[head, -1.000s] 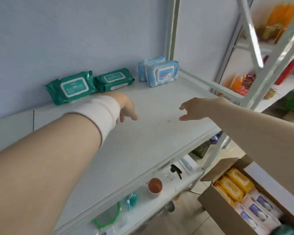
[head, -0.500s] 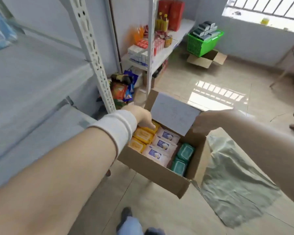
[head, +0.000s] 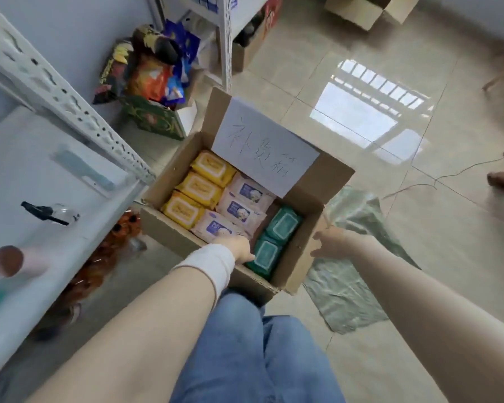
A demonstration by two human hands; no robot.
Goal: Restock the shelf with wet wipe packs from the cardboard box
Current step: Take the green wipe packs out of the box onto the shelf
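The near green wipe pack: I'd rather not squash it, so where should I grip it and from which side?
Probably from above, the grip across its long edges. The near green pack lies lid up between the pink packs and the cardboard box's right wall, the other green pack behind it, so only its top is free. The left hand touches its left edge.

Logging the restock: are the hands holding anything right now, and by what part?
The left hand touches the near green pack at its left edge; whether it grips cannot be told. The right hand is open beside the cardboard box, holding nothing.
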